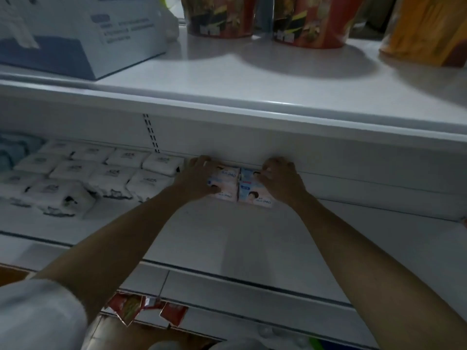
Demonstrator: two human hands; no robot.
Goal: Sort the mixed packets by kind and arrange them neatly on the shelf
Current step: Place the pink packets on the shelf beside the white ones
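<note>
While two hands (240,178) press them, four pink packets (240,188) sit together.

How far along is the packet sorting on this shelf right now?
Done, it seems: the white packets lie in rows at the left of the middle shelf, the front ones a bit uneven. In hand: the left hand and right hand flank the pink and blue packets, squaring them against the back. Left: the red packets lying loose below.
</note>
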